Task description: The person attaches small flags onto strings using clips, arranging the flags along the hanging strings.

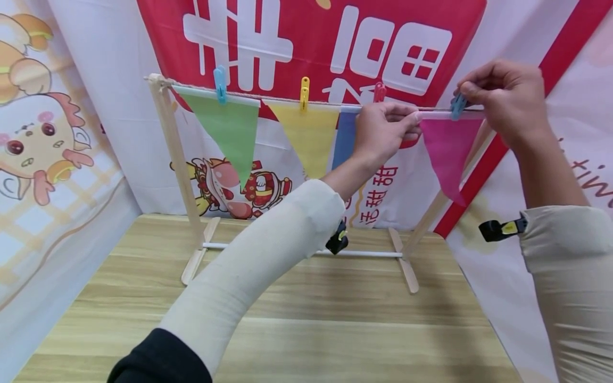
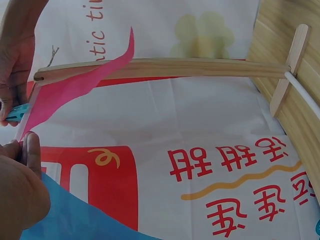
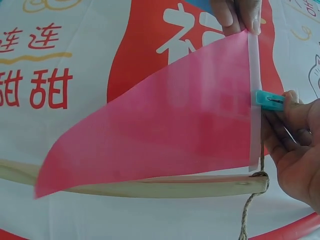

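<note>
A pink triangular pennant (image 1: 450, 149) hangs from the twine near the right post. My left hand (image 1: 385, 127) pinches its upper left corner between thumb and fingers. With thumb and fingers, my right hand (image 1: 510, 101) grips a blue-green clothespin (image 3: 270, 100) whose tip sits over the pennant's white top band (image 3: 255, 75). Farther left along the twine hang a green pennant (image 1: 230, 127) under a light-blue clothespin (image 1: 220, 85), a yellow pennant (image 1: 306, 133) under a yellow clothespin (image 1: 304, 94), and a blue pennant (image 1: 345, 135), partly hidden by my left hand. A red clothespin (image 1: 380, 92) shows just above that hand.
The twine is tied to a wooden left post (image 1: 177, 159) and a right post (image 2: 175, 68), both on flat stick feet. A white rod (image 1: 369, 254) joins the feet on the wood-grain table (image 1: 306, 340). Printed cloth (image 1: 143, 159) hangs behind and at both sides.
</note>
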Demonstrator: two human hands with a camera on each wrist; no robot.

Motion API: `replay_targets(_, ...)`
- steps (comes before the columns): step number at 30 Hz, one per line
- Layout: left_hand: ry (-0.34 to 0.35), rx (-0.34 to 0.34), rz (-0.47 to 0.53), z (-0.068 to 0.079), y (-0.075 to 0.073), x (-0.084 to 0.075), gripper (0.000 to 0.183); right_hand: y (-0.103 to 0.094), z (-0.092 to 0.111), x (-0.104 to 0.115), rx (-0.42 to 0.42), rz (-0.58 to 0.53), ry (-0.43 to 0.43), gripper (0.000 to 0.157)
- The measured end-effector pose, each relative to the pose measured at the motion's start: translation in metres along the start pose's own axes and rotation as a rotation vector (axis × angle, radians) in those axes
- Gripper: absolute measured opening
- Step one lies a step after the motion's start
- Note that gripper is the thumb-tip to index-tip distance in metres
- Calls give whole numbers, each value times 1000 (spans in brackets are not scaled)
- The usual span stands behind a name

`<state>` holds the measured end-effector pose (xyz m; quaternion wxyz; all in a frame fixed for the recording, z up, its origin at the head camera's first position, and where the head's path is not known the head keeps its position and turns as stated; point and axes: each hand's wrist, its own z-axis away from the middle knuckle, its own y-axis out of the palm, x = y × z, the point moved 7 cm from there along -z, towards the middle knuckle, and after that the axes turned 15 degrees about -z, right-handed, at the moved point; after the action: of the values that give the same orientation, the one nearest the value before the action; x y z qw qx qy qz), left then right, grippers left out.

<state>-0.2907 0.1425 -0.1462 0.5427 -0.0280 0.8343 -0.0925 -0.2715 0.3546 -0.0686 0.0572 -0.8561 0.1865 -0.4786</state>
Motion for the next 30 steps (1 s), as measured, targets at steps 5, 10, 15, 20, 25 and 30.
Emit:
replay_targets(5,-2,2,-10,-1,1,-1,30,0,0,-2,9,24,5,34)
replay_targets(10,-11,9,-4,-2,2,0,30,0,1,-5,35,62,25,35)
replay_targets(15,-18,13,-6,-2,2,0,29,0,1,-9,66,103,63,37)
replay_targets(20,-17,18,-3,-2,1,-2,30,-2,1,-11,83,168,68,40)
replay_targets(25,-10,35,-1,-1,-1,-2,30,-2,2,-12,91,227,52,42)
replay_targets(30,-2,51,8,-1,-3,1,29,0,3,-12,82,286,39,47)
